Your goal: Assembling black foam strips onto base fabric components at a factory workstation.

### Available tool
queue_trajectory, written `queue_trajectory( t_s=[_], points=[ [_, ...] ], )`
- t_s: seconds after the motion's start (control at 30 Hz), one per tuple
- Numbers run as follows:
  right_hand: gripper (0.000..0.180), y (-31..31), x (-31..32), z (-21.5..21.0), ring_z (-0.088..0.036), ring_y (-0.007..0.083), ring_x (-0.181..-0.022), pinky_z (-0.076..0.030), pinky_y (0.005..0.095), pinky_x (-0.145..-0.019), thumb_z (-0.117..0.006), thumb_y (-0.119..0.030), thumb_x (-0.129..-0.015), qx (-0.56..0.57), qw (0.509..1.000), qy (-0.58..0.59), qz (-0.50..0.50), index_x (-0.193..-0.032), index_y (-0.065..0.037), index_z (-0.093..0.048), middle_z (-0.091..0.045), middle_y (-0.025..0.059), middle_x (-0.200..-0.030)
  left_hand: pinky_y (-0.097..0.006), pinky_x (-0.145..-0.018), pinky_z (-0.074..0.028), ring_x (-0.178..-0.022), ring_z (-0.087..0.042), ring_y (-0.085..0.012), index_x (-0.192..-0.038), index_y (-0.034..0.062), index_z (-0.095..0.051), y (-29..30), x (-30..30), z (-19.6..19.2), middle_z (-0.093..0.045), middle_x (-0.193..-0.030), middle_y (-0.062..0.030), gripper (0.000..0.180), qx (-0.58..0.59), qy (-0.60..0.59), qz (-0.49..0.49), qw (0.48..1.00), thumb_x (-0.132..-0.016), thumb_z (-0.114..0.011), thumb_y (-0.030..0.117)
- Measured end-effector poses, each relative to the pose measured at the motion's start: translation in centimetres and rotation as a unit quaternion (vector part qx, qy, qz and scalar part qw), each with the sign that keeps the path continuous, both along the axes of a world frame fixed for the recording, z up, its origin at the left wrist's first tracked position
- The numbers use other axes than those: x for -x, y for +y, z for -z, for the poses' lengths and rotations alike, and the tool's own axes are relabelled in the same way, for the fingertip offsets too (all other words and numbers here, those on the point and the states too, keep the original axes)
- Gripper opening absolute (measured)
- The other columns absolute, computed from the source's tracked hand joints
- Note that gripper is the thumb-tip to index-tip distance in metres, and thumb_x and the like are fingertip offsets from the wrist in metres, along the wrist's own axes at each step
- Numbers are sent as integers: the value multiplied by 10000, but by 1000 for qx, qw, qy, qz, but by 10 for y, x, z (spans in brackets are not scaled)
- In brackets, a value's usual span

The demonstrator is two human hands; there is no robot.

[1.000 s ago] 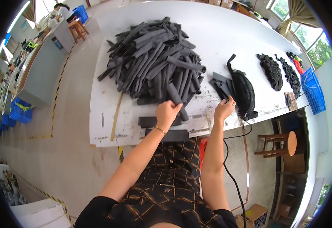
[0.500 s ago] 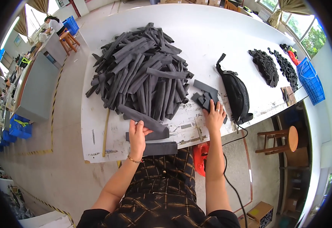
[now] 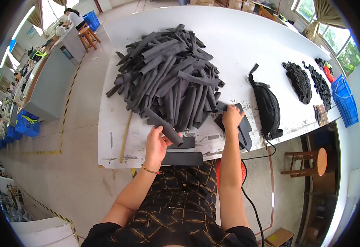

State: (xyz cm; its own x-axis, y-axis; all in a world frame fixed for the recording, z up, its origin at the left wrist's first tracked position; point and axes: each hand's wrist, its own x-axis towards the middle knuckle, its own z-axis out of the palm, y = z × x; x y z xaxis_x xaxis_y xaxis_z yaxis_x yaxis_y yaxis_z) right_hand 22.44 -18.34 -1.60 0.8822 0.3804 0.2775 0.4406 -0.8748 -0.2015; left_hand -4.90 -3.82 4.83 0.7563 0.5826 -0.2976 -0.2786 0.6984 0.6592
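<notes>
My left hand [image 3: 157,143] is closed round a rolled dark grey fabric piece [image 3: 166,129], which tilts down to the right at the near edge of the big heap [image 3: 163,74] of similar pieces. Two flat dark strips [image 3: 184,159] lie just below and right of that hand, by the table's front edge. Farther right, my right hand [image 3: 232,117] pinches a small flat dark piece [image 3: 222,106]. Under and beside its fingers lie several flat dark pieces [image 3: 245,133], partly covered by the hand.
A black zipped pouch [image 3: 266,108] with a cable lies right of my right hand on the white table [image 3: 233,45]. A thin wooden stick [image 3: 126,139] lies at the left. Two black piles [image 3: 298,82] and a blue basket [image 3: 343,101] are far right. A stool [image 3: 321,161] stands below.
My right hand has gone from resting on the small flat pieces to pinching one, and the pieces around it have shifted. My left hand still grips the rolled piece, now tilted more steeply.
</notes>
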Motion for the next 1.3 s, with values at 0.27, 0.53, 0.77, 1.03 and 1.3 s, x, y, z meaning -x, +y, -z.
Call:
queue_trajectory(
  t_s=[0.27, 0.53, 0.77, 1.03, 1.3],
  points=[
    [123, 4, -9, 10, -636, 319, -952, -454, 429, -954, -574, -22, -855, -227, 969, -74, -56, -928, -49, -669, -679, 110, -974, -432, -803, -594, -919, -677, -294, -1169, 18, -508, 7, 11, -4, -644, -1104, -152, 218, -24, 9, 29, 999, -958, -500, 73],
    [160, -13, 30, 2, -654, 337, -951, -508, 380, -905, -632, 11, -827, -332, 931, -1, -152, -972, -12, -698, -692, 118, -1021, -426, -809, -589, -997, -666, -305, -1241, 20, -499, 7, 12, -2, -637, -1143, -155, 283, 4, -18, 16, 1000, -960, -485, 45],
    [221, -39, 50, -18, -582, 150, -892, -462, 245, -816, -579, 12, -930, -502, 855, 36, -124, -1141, -7, -643, -625, 69, -983, -424, -767, -598, -924, -675, -305, -1182, 37, -489, 11, 10, -7, -643, -1078, -142, 247, 41, -57, 11, 997, -939, -525, 22],
    [225, -41, 153, -72, -429, 101, -837, -394, 253, -751, -612, -62, -915, -470, 794, 308, -232, -1080, -53, -458, -424, -2, -920, -410, -815, -598, -948, -681, -295, -1128, -47, -542, 19, 16, -3, -660, -1051, -171, 208, 26, -43, -13, 999, -935, -544, 29],
    [369, -29, 191, -107, -579, 305, -890, -418, 402, -765, -690, -82, -838, -194, 907, 7, -373, -1185, -45, -567, -646, 112, -986, -396, -817, -592, -953, -680, -270, -1113, -27, -566, 18, 17, -8, -665, -1056, -147, 204, 6, -9, -5, 1000, -916, -580, 26]
  ],
)
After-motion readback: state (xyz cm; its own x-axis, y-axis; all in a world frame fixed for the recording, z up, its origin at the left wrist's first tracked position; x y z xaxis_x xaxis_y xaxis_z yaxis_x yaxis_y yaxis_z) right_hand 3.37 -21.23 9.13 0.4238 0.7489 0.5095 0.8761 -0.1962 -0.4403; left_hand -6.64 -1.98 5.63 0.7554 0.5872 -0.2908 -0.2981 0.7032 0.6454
